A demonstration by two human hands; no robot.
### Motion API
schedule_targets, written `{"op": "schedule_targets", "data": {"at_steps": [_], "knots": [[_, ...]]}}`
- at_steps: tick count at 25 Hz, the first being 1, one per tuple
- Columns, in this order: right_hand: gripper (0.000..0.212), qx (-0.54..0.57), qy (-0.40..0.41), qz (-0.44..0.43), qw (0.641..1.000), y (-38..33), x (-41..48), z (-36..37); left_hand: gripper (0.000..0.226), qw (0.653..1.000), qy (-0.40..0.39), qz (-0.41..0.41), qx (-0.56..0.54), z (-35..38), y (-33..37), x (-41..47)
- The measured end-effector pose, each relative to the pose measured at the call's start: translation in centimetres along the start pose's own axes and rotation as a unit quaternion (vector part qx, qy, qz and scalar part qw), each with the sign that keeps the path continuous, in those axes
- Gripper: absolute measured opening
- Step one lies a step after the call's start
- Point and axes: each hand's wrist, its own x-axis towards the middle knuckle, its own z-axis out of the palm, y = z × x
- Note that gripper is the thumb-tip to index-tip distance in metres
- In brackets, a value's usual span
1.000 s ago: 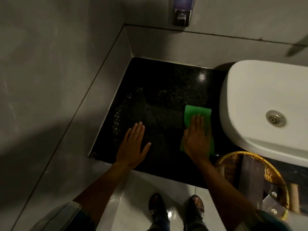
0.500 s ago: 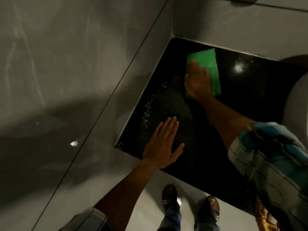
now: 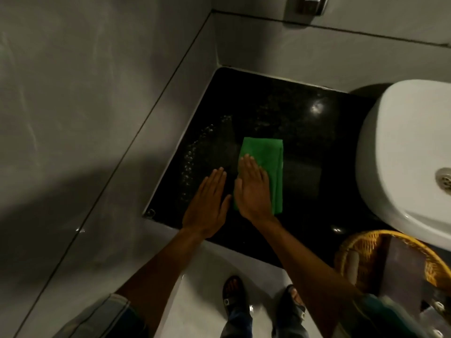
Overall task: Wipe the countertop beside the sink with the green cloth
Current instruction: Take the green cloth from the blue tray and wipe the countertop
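Note:
The black speckled countertop (image 3: 312,147) fills the corner between grey tiled walls, left of the white sink (image 3: 400,152). A folded green cloth (image 3: 267,152) lies flat on its near left part. My right hand (image 3: 252,191) presses palm-down on the cloth's near half, fingers straight and together. Right beside it, my left hand (image 3: 207,203) rests flat on the bare counter near the front edge, fingers extended, holding nothing.
Water droplets (image 3: 195,152) dot the counter along the left wall. A yellow wicker basket (image 3: 361,242) with items stands at the front right, below the sink rim. A wall dispenser (image 3: 310,4) hangs above the back wall. My sandalled feet (image 3: 234,293) stand on pale floor.
My right hand has pulled the green cloth from the far back corner toward the front edge, ending beside my left hand. The left hand has stayed flat in place.

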Motion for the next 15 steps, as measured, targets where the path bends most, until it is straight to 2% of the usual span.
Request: {"op": "schedule_targets", "data": {"at_steps": [2,3,4,5,7,9,10,12,15], "knots": [[0.049,0.164,-0.008,0.042,0.985,-0.2,-0.8,-2.1,0.057,0.999,0.002,-0.016,-0.040,-0.2,0.3,-0.3],[0.049,0.212,0.023,0.056,0.975,0.7,-0.5,-3.7,0.056,0.996,0.005,-0.040,-0.076,-0.7,0.5,-0.1],[0.050,0.214,0.071,0.070,0.972,2.1,0.0,-5.4,0.056,0.991,0.016,-0.067,-0.112,-1.5,0.9,0.5],[0.052,0.164,0.110,0.089,0.976,4.1,0.5,-6.9,0.056,0.988,0.040,-0.079,-0.129,-2.3,1.4,1.6],[0.057,0.018,0.109,0.131,0.985,7.9,0.7,-8.7,0.062,0.994,0.071,-0.045,-0.072,-3.2,3.6,4.4],[0.053,-0.111,0.068,0.152,0.980,10.4,-0.2,-7.7,0.075,0.999,0.028,0.018,-0.005,-2.5,7.1,6.6],[0.051,-0.151,0.068,0.139,0.976,10.9,-0.7,-6.7,0.083,1.000,-0.010,0.023,0.013,-1.5,8.7,7.1],[0.049,-0.185,0.087,0.113,0.972,11.5,-1.0,-5.6,0.090,0.998,-0.052,-0.005,0.021,0.6,10.5,7.6],[0.050,-0.190,0.113,0.123,0.968,12.2,-0.2,-5.3,0.078,0.999,-0.018,-0.004,0.048,2.2,10.1,8.9]]}}
